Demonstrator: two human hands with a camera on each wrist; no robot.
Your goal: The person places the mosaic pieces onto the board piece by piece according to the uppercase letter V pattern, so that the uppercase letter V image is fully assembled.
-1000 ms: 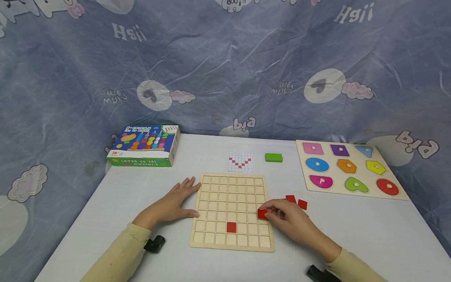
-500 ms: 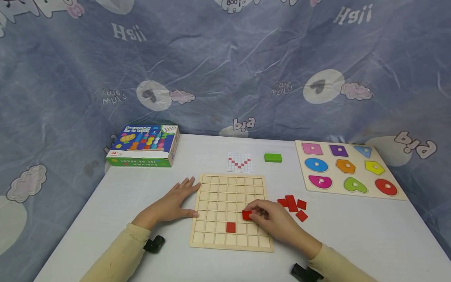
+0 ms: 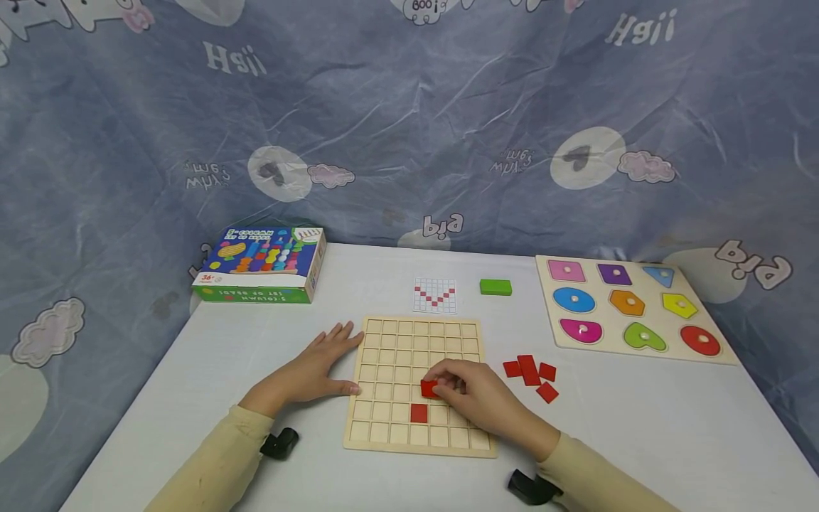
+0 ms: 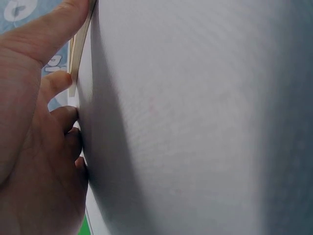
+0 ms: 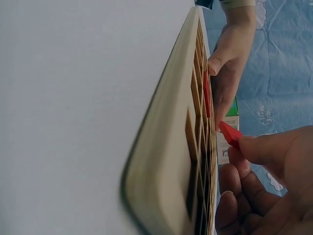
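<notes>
A pale wooden grid board [image 3: 382, 429] lies at the middle of the table, with one red square tile [image 3: 419, 413] set in a cell of its second row from the front. Over the board, my right hand [image 3: 476, 395] pinches another red tile [image 3: 428, 389] between thumb and fingers. The right wrist view shows this held tile [image 5: 230, 134] tilted above the grid. My left hand [image 3: 313, 368] lies spread at the board's left edge, its thumb and forefinger touching the rim. In the left wrist view the left thumb [image 4: 54, 29] rests against the board's side.
Several loose red pieces [image 3: 529, 370] lie right of the board. Behind it are a small grid card [image 3: 435, 295] with a red V pattern and a green block [image 3: 495, 287]. A shape puzzle [image 3: 614, 344] stands back right, a colourful box [image 3: 256, 267] back left.
My right hand has moved left across the board with the red tile, from its right edge to near the middle. The loose red pieces are now uncovered. My left hand has stayed put.
</notes>
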